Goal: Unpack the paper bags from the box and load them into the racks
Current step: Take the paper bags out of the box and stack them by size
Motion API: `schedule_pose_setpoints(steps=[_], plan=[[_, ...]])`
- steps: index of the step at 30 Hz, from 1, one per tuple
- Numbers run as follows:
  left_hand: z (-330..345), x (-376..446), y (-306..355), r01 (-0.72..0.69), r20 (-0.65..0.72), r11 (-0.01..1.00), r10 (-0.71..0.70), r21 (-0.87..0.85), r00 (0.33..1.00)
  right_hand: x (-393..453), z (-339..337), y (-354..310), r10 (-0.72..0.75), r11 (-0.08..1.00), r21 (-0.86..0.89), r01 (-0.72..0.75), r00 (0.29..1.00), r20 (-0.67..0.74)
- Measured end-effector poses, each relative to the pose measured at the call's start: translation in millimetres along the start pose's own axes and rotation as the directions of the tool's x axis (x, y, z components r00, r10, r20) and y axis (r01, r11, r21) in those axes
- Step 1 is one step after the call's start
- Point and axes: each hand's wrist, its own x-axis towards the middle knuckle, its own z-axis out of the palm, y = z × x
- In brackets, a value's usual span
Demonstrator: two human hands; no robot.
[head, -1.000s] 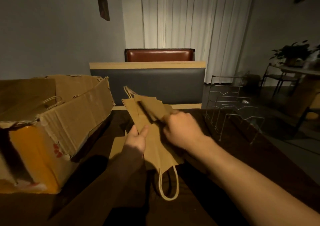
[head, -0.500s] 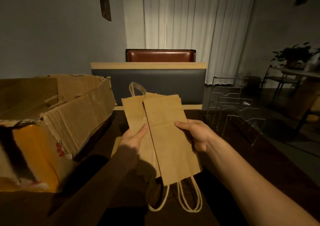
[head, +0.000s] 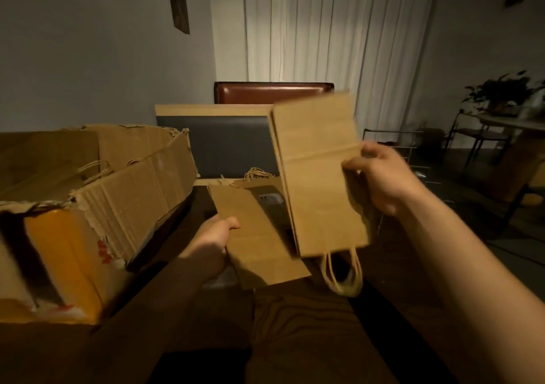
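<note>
Your right hand (head: 380, 177) pinches a flat paper bag (head: 318, 177) by its right edge, thumb on the face toward you and fingers curled behind. That bag is lifted off the table and stands nearly upright, folded bottom at the top, with its twine handles (head: 343, 274) hanging from the lower edge.

Your left hand (head: 212, 236) holds a second bag (head: 256, 236) by its left edge, thumb on top. This bag lies low and tilted over the table (head: 295, 324), to the left of the raised one and partly behind it. More handles (head: 259, 174) show at its far end, so you may have more than one bag in that hand; the count cannot be told.

The box (head: 88, 206) sits on the table at the left, its torn flaps open, an orange side facing you. Handles (head: 94, 168) of bags inside it poke above the near wall.

The wire rack (head: 413, 159) stands at the right, beyond your right hand, mostly hidden by it and dim; whether anything is in its slots cannot be told.

Past the table runs a dark panel (head: 224, 144) with a pale wooden top, and behind that a brown chair back (head: 271, 93). White curtains (head: 324, 29) hang on the far wall. At the far right a plant (head: 504, 88) sits on a round table.
</note>
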Motion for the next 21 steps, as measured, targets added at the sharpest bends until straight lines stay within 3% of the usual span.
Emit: schedule_pose_setpoints(steps=[2,5,7,9,11,14,17,18,21], plan=[[5,-6,5,-0.019,0.015,1.000,0.020,-0.015,1.000,-4,10,6,0.017,0.986,-0.166,-0.016,1.000,0.008],[10,-15,13,0.090,0.089,0.978,-0.074,-0.191,0.993,-6,24,19,-0.171,0.933,-0.326,0.154,0.985,-0.023],[11,-24,16,0.136,0.130,0.968,-0.110,-0.211,0.985,-9,28,28,-0.293,0.884,-0.370,0.285,0.955,0.034],[9,-26,15,0.103,0.166,0.975,-0.071,-0.195,0.984,-8,27,39,-0.554,0.641,-0.560,0.525,0.821,0.136],[7,-28,13,0.049,0.170,0.991,-0.026,-0.128,0.985,-4,24,47,-0.688,0.369,-0.644,0.670,0.663,0.296],[10,-24,7,0.054,0.120,0.998,-0.058,0.042,0.991,-1,32,44,-0.641,0.250,-0.620,0.744,0.607,0.470],[16,-27,7,0.056,0.099,0.985,-0.073,0.166,0.992,-5,41,33,-0.640,0.166,-0.641,0.750,0.576,0.509],[16,-25,7,0.046,0.100,0.982,-0.065,0.182,0.993,-6,43,27,-0.632,0.237,-0.650,0.723,0.622,0.462],[14,-23,9,0.082,0.130,0.996,-0.087,0.047,0.988,-15,51,15,-0.417,0.756,-0.439,0.485,0.874,0.249]])
